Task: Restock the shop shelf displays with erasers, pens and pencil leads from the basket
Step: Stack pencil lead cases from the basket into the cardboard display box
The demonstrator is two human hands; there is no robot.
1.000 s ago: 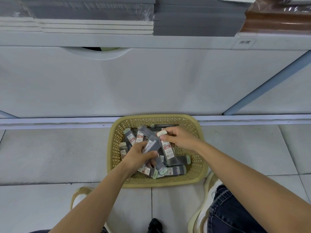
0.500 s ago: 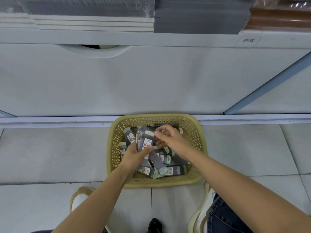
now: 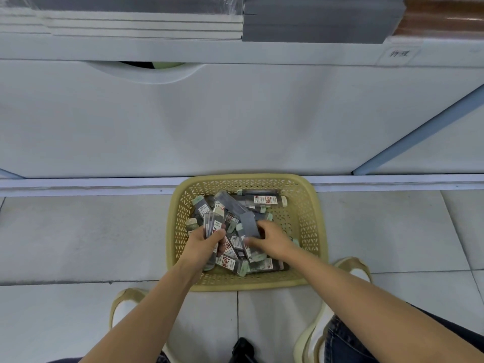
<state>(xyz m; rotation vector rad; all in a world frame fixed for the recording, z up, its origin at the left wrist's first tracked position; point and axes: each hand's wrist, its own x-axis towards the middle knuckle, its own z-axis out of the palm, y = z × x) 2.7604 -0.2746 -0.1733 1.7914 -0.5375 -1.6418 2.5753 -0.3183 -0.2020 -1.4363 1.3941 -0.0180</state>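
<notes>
**Left fingers** (image 3: 218,233): curled round a bundle of pencil-lead cases (image 3: 212,222), stood on end with the caps pointing away from you. Your left hand (image 3: 204,243) sits over the basket's left half.

**Right fingers** (image 3: 252,241): thumb and fingertips pinch the near end of one grey case (image 3: 247,222), which lies slanted across the pile. Your right hand (image 3: 273,239) is just beside the left, not touching it.

**Stock:** loose cases (image 3: 264,199) heaped every which way in the yellow basket (image 3: 320,231). It stands on the tiled floor (image 3: 78,231) against the foot of the white shelf unit (image 3: 235,121). Stacked books (image 3: 146,24) lie on the shelf above. No erasers or pens can be made out.

**Handling, step in hand (gathering a handful):**
- Lift the grey case clear of the heap before swinging it over, so it drags no neighbours out.
- Lay it flat against the bundle, caps all one way.
- Loosen your left thumb only enough to admit it; smooth cases likely slide.

**Change from half a second ago:**
- Your right hand has dropped from beside the bundle's top toward the basket's middle, onto this case.
- The left bundle now stands straighter.
- The basket has not shifted.
</notes>
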